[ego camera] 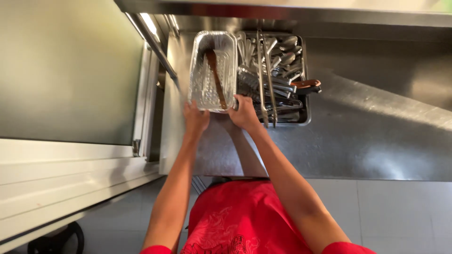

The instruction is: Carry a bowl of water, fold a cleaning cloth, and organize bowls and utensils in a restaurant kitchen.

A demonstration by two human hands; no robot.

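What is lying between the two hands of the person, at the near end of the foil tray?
In the head view, only the near end wall of the foil tray lies between the left hand and the right hand; both grip its corners.

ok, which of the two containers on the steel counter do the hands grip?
The shiny foil tray, left of the utensil-filled steel pan; left hand and right hand grip it.

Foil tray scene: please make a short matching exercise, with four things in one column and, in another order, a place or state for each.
1. foil tray
2. wooden utensil
3. steel pan
4. long tongs

a. lies inside the foil tray
b. lie across the cutlery in the steel pan
c. held at its near end by left hand and right hand
d. right of the foil tray, full of cutlery

Pairs: 1-c, 2-a, 3-d, 4-b
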